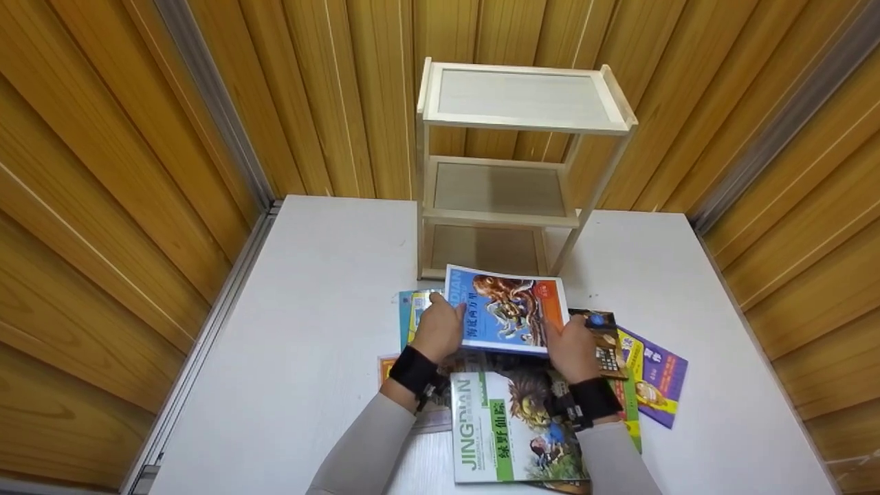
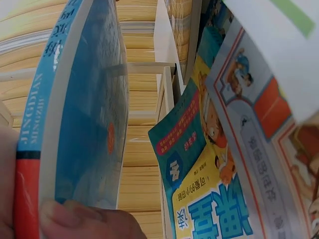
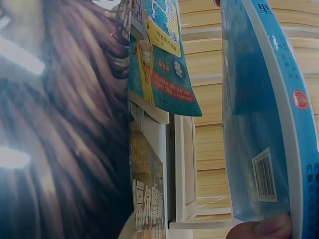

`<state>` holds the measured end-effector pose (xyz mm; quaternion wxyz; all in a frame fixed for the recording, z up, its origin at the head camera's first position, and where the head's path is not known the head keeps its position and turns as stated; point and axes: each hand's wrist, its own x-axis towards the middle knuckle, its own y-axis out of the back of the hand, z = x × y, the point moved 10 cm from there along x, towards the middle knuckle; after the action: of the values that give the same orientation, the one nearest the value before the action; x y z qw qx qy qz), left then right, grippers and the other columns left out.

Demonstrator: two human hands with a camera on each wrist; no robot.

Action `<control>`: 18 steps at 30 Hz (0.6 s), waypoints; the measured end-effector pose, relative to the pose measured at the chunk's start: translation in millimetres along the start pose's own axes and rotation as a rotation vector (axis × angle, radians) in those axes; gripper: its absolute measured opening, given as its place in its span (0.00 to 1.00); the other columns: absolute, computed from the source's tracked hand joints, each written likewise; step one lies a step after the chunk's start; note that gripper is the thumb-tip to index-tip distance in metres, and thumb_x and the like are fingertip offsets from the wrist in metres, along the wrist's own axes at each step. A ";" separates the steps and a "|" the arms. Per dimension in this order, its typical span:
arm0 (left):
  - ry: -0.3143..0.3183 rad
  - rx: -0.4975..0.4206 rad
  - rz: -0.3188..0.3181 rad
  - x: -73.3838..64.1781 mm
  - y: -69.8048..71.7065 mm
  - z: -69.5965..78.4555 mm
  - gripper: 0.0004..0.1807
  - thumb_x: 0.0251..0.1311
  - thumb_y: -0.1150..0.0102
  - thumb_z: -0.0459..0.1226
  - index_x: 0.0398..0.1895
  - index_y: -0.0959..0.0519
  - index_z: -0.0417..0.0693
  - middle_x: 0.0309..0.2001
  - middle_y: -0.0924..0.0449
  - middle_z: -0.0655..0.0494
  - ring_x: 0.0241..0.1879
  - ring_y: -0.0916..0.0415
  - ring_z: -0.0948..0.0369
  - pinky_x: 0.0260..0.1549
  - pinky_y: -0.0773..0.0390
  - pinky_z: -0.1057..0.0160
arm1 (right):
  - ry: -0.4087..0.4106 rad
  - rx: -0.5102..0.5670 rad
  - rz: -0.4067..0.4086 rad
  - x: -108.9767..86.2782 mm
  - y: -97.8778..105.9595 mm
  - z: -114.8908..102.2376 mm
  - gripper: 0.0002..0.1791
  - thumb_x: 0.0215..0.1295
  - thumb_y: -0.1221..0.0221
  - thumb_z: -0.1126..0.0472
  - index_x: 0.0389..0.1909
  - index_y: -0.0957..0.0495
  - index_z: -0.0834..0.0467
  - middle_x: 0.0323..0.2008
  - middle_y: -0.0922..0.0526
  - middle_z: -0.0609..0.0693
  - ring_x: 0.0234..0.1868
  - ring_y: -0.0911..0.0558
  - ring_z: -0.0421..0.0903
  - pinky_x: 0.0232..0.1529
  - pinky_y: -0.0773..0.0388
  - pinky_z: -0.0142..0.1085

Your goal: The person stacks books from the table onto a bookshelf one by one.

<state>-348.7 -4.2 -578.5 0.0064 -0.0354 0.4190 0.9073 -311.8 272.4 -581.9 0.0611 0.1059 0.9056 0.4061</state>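
Observation:
A blue book with an octopus on its cover is lifted over the pile, gripped at both sides. My left hand holds its left edge, and in the left wrist view fingertips press its back cover beside the spine. On the other side my right hand grips the right edge; a fingertip shows near the barcode in the right wrist view. Below, nearest me, lies a white and green book with a lion on its cover, partly covered by my right wrist.
A three-tier pale wooden shelf stands behind the books on the white table. A purple book and a dark book overlap at the right of the pile. A teal and yellow book lies at the left. Wood-panelled walls surround the table.

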 end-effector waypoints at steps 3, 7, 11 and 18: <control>0.012 0.001 -0.009 -0.8 2.3 -0.3 0.38 0.83 0.53 0.50 0.72 0.42 0.20 0.41 0.13 0.30 0.45 0.11 0.41 0.45 0.13 0.46 | 0.000 0.000 -0.002 -0.3 1.2 -2.9 0.29 0.81 0.45 0.45 0.51 0.32 0.73 0.33 0.20 0.66 0.34 0.18 0.60 0.34 0.23 0.51; 0.000 0.008 0.015 -1.8 10.3 3.7 0.36 0.83 0.52 0.50 0.69 0.40 0.21 0.40 0.13 0.30 0.43 0.11 0.41 0.43 0.13 0.46 | 0.020 0.006 0.012 -1.1 6.0 -10.6 0.31 0.80 0.45 0.46 0.53 0.32 0.75 0.33 0.19 0.69 0.34 0.17 0.64 0.35 0.22 0.54; -0.028 0.011 0.065 -3.9 21.0 9.9 0.31 0.82 0.50 0.49 0.62 0.36 0.25 0.35 0.14 0.32 0.39 0.11 0.42 0.39 0.14 0.45 | 0.045 0.016 0.028 -2.0 12.4 -19.7 0.33 0.81 0.45 0.46 0.54 0.33 0.78 0.37 0.18 0.77 0.38 0.15 0.71 0.41 0.21 0.61; -0.070 0.017 0.054 -11.9 30.1 18.3 0.34 0.84 0.54 0.50 0.66 0.38 0.23 0.30 0.15 0.40 0.34 0.12 0.47 0.35 0.14 0.49 | 0.025 0.038 0.036 -9.3 24.4 -27.1 0.30 0.81 0.46 0.45 0.54 0.33 0.74 0.31 0.21 0.64 0.28 0.20 0.57 0.28 0.27 0.46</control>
<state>-339.1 -9.6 -543.0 -0.0032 0.0079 0.4269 0.9042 -304.7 266.5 -545.5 0.0405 0.1185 0.9118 0.3912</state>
